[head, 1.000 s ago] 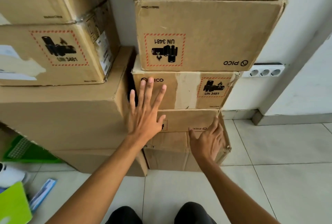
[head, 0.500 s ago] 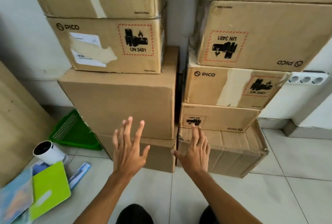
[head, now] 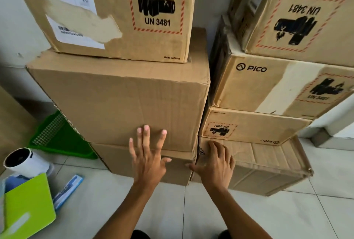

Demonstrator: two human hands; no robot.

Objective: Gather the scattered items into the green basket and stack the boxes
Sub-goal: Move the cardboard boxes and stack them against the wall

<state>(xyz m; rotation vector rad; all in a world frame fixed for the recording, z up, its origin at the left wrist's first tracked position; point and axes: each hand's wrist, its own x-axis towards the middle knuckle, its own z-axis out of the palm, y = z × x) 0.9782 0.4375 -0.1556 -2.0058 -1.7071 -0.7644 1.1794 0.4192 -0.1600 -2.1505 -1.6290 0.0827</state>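
With spread fingers the left hand (head: pixel 148 159) presses the left stack's boxes (head: pixel 118 102) while the right hand (head: pixel 214 162) rests, fingers loosely curved, on the crumpled bottom box (head: pixel 254 166), which could buckle and topple its stack; the green basket (head: pixel 57 139) sits wedged behind, left.

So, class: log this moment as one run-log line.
left hand: open, on brown cardboard boxes | right hand: open, on crumpled bottom box | green plastic basket: floor

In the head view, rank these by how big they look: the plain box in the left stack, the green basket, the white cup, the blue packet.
1. Plain box
2. Green basket, partly hidden behind the boxes
3. White cup
4. Blue packet
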